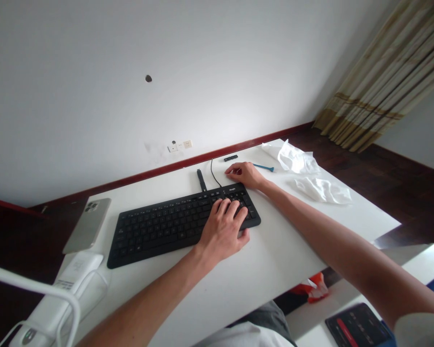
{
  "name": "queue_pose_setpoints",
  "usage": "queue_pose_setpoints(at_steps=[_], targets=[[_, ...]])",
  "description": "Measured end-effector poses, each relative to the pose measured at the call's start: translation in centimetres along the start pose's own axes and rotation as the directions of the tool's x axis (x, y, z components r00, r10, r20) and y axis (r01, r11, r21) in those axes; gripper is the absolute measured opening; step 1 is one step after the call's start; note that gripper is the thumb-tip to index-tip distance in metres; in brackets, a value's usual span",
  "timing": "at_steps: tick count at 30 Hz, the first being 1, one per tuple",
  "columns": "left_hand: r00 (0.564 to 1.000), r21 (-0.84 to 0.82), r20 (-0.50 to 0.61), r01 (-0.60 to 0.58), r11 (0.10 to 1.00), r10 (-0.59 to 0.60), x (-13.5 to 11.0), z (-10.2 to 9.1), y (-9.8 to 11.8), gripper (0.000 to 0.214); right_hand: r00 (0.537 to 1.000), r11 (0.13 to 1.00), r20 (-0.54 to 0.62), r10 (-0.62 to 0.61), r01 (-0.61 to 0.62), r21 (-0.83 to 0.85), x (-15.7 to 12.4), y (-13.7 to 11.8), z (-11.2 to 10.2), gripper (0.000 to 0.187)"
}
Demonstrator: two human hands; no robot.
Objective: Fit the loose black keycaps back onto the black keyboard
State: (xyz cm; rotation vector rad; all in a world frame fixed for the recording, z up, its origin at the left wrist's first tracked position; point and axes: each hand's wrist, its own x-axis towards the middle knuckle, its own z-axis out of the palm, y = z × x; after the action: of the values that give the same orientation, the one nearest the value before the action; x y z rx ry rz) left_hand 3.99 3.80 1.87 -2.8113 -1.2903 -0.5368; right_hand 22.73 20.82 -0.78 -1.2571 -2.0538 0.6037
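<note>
A black keyboard (162, 226) lies at a slant on the white table. My left hand (224, 229) rests over its right part, fingers spread on the keys and thumb by the front edge. Just beyond the back right corner is my right hand (248, 175), its fingers stretched toward the left and bent a little. I see nothing in its grasp, though the underside is hidden. A thin black cable (214, 174) runs behind the keyboard, left of my right fingertips. Near it are a slim black stick-like piece (201, 180) and a short black strip (231, 158). A blue tool (265, 167) shows partly behind my right hand.
Crumpled clear plastic wrappers (296, 159) lie at the table's right end. On the left are a phone (88, 224) and a white power strip (70, 279) with white cords. A wall (217, 86) stands behind the table (210, 294). Another phone (358, 325) is at the lower right.
</note>
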Motion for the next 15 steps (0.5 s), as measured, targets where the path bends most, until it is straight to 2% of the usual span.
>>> queue_pose_setpoints(at_steps=[3, 6, 7, 8, 10, 11, 13, 15], targets=[[1.0, -0.016, -0.022, -0.014, 1.0, 0.013, 0.2, 0.0, -0.1, 0.036, 1.0, 1.0, -0.001, -0.01, 0.01, 0.002, 0.0, -0.1, 0.0, 0.019], [0.995, -0.129, -0.098, -0.044, 0.991, 0.031, 0.6, -1.7, 0.1, 0.021, 1.0, 1.0, 0.003, -0.008, 0.008, 0.0, -0.1, -0.2, 0.0, 0.019], [0.991, -0.201, -0.134, -0.051, 0.978, 0.024, 0.7, -2.9, 0.4, 0.023, 1.0, 1.0, 0.003, -0.007, 0.007, 0.003, -0.1, -0.1, 0.0, 0.019], [0.987, -0.293, -0.157, -0.063, 0.954, 0.016, 0.7, -4.4, 0.8, 0.034, 1.0, 1.0, 0.003, -0.008, 0.008, 0.005, 0.0, 0.0, 0.0, 0.019], [0.988, -0.477, -0.155, -0.069, 0.876, -0.007, 0.3, -7.8, 1.9, 0.054, 1.0, 1.0, 0.004, -0.017, 0.017, 0.0, 0.1, 0.4, 0.0, 0.02], [0.99, -0.536, -0.137, -0.055, 0.842, -0.022, -0.1, -9.5, 2.5, 0.057, 1.0, 1.0, 0.009, -0.012, 0.012, -0.009, 0.1, 0.6, 0.0, 0.02], [0.994, -0.576, -0.108, -0.05, 0.816, -0.016, -1.2, -12.4, 3.7, 0.059, 1.0, 1.0, 0.01, 0.002, -0.002, -0.019, 0.3, 1.0, 0.1, 0.021], [0.995, -0.541, -0.098, -0.075, 0.837, 0.026, -2.7, -14.1, 4.4, 0.051, 1.0, 1.0, -0.003, 0.005, -0.005, -0.007, 0.4, 1.1, 0.1, 0.024]])
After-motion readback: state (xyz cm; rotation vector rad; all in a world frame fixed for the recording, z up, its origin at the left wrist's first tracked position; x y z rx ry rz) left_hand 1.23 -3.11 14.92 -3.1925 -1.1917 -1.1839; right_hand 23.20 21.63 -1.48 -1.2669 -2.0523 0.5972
